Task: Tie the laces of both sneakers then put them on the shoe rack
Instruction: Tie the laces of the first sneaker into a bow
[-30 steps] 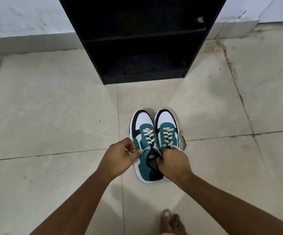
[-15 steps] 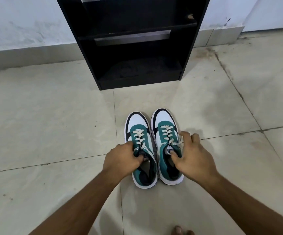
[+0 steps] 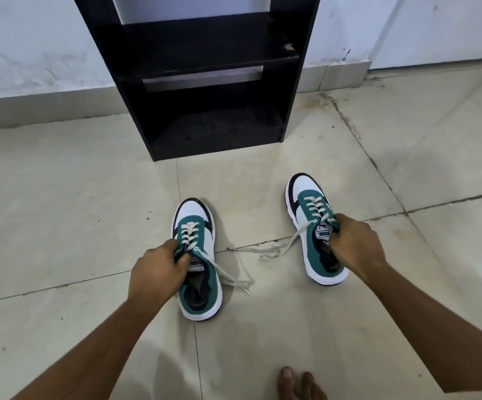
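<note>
Two green, white and black sneakers stand apart on the tiled floor, toes pointing at the rack. My left hand (image 3: 157,269) grips the tongue and collar of the left sneaker (image 3: 198,261). My right hand (image 3: 356,243) grips the tongue and collar of the right sneaker (image 3: 313,226). Both pairs of white laces are untied; loose lace ends (image 3: 251,255) trail over the floor between the shoes. The black shoe rack (image 3: 205,79) stands against the wall straight ahead, its shelves bare.
A white wall with a tiled skirting (image 3: 32,102) runs behind the rack. Pale floor tiles (image 3: 60,197) with dark grout lines spread all around. The toes of a bare foot (image 3: 297,382) show at the bottom edge.
The sneakers stood side by side; now each hand has pulled one outward, the right sneaker farther right. The laces now trail loose on the floor. The view tilted up toward the rack.
</note>
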